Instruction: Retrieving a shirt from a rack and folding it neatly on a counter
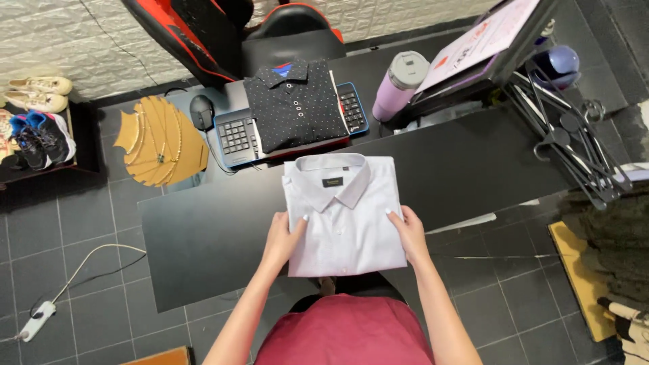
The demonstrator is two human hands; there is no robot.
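- The folded pale lilac dress shirt (341,213) lies flat at the near edge of the black worktop (203,236), collar away from the person, its bottom fold level with that edge.
- The left hand (282,238) has a grip on the shirt's left side, thumb on top, fingers tucked under the fold.
- The right hand (408,234) holds the right side the same way, so both hands are closed on the 1 garment.
- Just behind it, a folded dark dotted polo shirt (296,103) rests on a keyboard (236,135), with a computer mouse (201,111) to its left.
- A lilac insulated bottle (400,84) stands upright farther right, near a bundle of black hangers (574,142).
- Risk, as I judge it: the grip is at the side edges only, so the middle could sag and the layers open if the shirt is lifted unevenly.
- The bottom fold sits at the worktop edge; a pull toward the body could let it slide onto the tiled floor (88,270).
- A push forward could ruck the collar against the polo shirt.
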